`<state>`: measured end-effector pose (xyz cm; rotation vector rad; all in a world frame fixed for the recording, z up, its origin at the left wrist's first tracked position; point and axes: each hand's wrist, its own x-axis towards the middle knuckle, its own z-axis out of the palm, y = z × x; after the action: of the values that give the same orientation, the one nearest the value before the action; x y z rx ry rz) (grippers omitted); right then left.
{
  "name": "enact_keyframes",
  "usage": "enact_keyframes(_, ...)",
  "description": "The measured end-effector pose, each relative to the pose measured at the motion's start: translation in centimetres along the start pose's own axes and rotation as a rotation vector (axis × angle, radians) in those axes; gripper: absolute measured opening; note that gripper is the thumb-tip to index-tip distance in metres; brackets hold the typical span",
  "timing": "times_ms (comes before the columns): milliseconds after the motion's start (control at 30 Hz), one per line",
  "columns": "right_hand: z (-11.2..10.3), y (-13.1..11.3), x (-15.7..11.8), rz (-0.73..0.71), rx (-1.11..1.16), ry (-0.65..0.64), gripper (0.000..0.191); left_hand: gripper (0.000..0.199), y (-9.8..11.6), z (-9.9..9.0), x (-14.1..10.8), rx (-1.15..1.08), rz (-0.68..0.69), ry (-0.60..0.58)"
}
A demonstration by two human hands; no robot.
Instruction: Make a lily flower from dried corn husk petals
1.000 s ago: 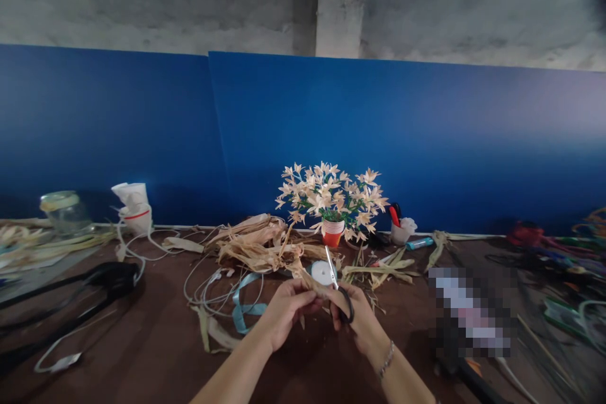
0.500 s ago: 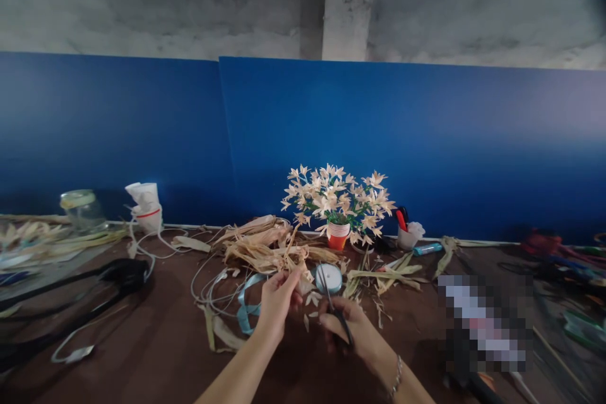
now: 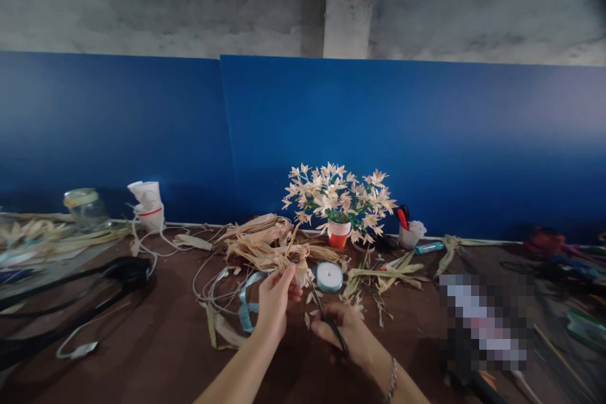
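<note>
My left hand pinches a pale piece of dried corn husk between thumb and fingers. In my right hand is a pair of scissors with black handles, its blades pointing up and left to the husk piece. Whether the blades touch it I cannot tell. Just beyond the hands lies a roll of light blue ribbon. Small cut husk petals are scattered on the brown table between my hands. A heap of dried corn husks lies behind my left hand.
Husk flowers stand in a red and white paper cup by the blue partition. A loop of blue ribbon and white cord lie left. Husk strips lie right. A glass jar and black-handled tool are far left.
My right hand has moved slightly left and the scissor blades have swung toward the husk piece in my left hand. The left hand has hardly moved.
</note>
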<state>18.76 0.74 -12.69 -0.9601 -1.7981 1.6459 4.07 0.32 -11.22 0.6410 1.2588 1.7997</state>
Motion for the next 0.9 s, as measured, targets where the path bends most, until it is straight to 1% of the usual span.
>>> enact_keyframes(167, 0.26, -0.61, -0.21, 0.039, -0.01, 0.035, 0.038, 0.029, -0.11, 0.24, -0.33, -0.004, -0.005, -0.048)
enact_keyframes(300, 0.3, -0.69, -0.19, 0.077, -0.046, 0.058, 0.039, 0.028, -0.16, 0.45, -0.48, -0.01, -0.033, -0.057)
enact_keyframes(500, 0.47, -0.18, 0.1, 0.041, -0.002, 0.068, 0.041, 0.028, -0.22, 0.51, -0.46, -0.041, -0.04, -0.037)
enact_keyframes(700, 0.64, -0.61, 0.0, 0.055, -0.024, 0.092, 0.04, 0.03, -0.29, 0.48, -0.53, -0.044, -0.038, -0.047)
enact_keyframes(900, 0.38, -0.65, -0.12, -0.013, -0.05, 0.088, 0.039, 0.031, -0.15, 0.41, -0.49, -0.028, -0.025, -0.068)
